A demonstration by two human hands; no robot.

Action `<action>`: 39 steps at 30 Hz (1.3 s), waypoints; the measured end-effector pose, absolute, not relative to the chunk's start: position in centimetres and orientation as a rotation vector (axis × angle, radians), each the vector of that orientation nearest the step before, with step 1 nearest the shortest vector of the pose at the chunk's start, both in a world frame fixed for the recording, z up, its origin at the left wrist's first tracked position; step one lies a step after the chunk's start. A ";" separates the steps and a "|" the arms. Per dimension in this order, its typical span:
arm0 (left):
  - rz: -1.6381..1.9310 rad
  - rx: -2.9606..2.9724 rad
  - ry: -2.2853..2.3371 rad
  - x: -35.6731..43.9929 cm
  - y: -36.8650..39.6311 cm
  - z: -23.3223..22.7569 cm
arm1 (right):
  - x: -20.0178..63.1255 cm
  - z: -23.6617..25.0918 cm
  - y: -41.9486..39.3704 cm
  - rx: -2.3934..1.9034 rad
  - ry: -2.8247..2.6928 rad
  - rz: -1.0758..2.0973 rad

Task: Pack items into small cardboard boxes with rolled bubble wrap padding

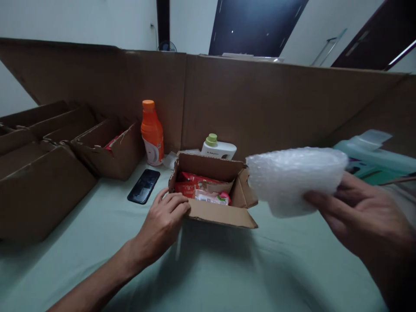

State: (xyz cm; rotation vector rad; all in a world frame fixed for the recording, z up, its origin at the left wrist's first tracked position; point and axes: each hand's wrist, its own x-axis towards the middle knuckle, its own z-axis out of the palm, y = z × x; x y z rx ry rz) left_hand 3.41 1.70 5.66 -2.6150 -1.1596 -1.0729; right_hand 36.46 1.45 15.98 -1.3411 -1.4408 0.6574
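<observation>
A small open cardboard box stands in the middle, with red packets and a white-and-pink packet inside. My left hand grips the box's near left edge, fingers curled over the rim. To the right of the box, my right hand holds a roll of bubble wrap in the air, thumb in front. The far fingers of that hand are hidden behind the wrap. The roll is apart from the box.
A phone lies left of the box. Behind stand an orange bottle and a white bottle with a green cap. Cardboard boxes fill the left side; a teal bottle is at right. A cardboard wall closes the back.
</observation>
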 end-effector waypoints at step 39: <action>-1.240 -2.454 -1.271 3.9 2.8 6.3 | 23.9 15.3 10.8 -1.379 -2.909 0.462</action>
